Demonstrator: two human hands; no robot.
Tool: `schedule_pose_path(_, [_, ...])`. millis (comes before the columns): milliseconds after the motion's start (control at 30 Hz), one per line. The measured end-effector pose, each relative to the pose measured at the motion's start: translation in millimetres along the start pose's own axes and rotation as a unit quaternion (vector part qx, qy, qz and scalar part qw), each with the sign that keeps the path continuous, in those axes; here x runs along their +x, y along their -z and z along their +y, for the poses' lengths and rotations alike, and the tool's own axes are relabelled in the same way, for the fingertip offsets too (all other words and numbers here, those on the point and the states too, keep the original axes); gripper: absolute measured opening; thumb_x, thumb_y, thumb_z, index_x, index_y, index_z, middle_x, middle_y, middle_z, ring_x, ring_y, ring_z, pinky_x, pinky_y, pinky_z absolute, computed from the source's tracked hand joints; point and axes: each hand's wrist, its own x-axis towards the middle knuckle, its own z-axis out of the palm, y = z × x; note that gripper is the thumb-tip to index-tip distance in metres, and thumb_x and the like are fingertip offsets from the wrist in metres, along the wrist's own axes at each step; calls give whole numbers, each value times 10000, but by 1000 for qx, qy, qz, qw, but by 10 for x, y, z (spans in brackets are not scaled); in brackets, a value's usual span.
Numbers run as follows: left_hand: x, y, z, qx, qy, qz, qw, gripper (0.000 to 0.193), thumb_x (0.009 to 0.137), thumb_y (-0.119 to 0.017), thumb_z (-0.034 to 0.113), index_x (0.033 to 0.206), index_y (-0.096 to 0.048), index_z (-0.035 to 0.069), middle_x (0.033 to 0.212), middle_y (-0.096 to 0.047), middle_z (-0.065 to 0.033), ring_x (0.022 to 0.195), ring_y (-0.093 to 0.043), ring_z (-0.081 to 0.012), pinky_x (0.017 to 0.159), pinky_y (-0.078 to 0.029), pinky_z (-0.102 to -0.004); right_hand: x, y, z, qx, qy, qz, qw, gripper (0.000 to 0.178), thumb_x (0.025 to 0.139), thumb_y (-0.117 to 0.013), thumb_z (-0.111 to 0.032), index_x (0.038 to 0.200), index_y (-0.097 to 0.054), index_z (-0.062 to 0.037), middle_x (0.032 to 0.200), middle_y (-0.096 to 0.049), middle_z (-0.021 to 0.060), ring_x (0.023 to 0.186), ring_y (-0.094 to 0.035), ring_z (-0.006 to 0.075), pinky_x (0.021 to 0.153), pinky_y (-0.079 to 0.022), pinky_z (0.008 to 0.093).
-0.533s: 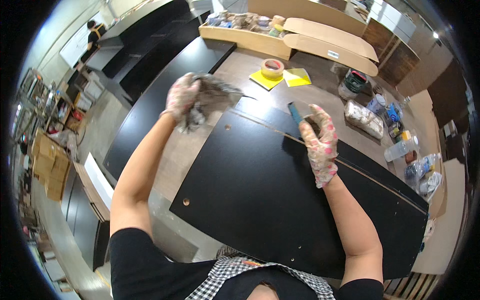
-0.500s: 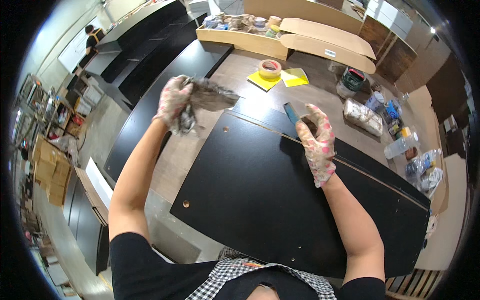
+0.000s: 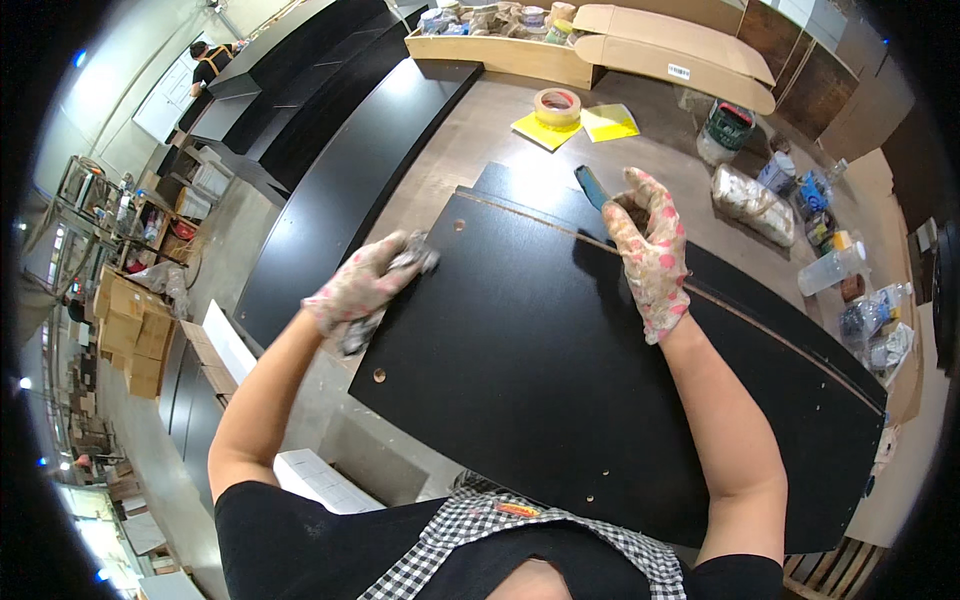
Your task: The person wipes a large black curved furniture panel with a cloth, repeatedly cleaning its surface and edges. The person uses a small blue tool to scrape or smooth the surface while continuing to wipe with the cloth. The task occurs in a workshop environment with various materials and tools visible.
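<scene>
A black panel (image 3: 530, 340) with small round holes and a narrow groove near its far edge lies in front of me. My left hand (image 3: 362, 285), in a stained glove with pink dots, is closed around a crumpled grey rag (image 3: 421, 252) at the panel's left edge. The rag looks slightly smeared by motion. Above the panel's far edge, my right hand (image 3: 652, 255), gloved the same way, grips a small flat blue tool (image 3: 591, 187) that points up and left. Its exact kind is hard to make out, since the fingers cover its lower end.
Yellow paper sheets (image 3: 612, 124) and a tape roll (image 3: 557, 106) lie beyond the panel. Bottles, a green-labelled jar (image 3: 727, 132) and a wrapped white bundle (image 3: 752, 206) line the right. A wooden tray (image 3: 500, 55) stands at the back, black panels (image 3: 330, 190) on the left.
My left hand has come down and nearer with the rag, from above the far left corner to the panel's left edge. The right hand still holds the blue tool over the panel.
</scene>
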Motion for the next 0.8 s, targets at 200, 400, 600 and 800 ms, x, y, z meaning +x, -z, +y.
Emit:
schedule_pose_path(200, [-190, 358, 200, -142, 57, 154, 976, 251, 920, -701, 235, 1090, -596, 84, 989, -641, -54, 917, -631, -148, 806, -557, -304, 13, -16, -20, -40, 21, -10, 999, 510, 881, -732, -160, 1315, -546, 32, 1042, -660, 148, 930, -630, 183, 831, -520, 320])
schedule_pose_path(400, [-813, -163, -154, -93, 34, 44, 994, 236, 832, -773, 183, 930, -612, 41, 857, -588, -79, 817, -569, -175, 760, -480, -332, 23, -11, -26, -15, 19, -13, 1000, 462, 919, -699, -134, 1326, -539, 15, 1083, -627, 96, 964, -600, 141, 870, -501, 290])
schedule_pose_path(600, [-1617, 641, -728, 10, 166, 82, 983, 254, 863, -754, 250, 1029, -683, 72, 917, -680, -12, 859, -658, -138, 779, -538, -273, 19, -17, -14, -5, 7, -40, 999, 462, 912, -715, -152, 1315, -558, 9, 1085, -630, 105, 981, -601, 152, 874, -507, 294])
schedule_pose_path(800, [-972, 422, 162, -440, -17, 275, 855, 284, 868, -711, 104, 1126, -624, 22, 1037, -671, -60, 956, -658, -142, 880, -526, -291, 14, -27, -22, -8, 11, -29, 999, 448, 910, -711, -143, 1306, -570, 13, 1114, -632, 121, 997, -600, 160, 862, -511, 289])
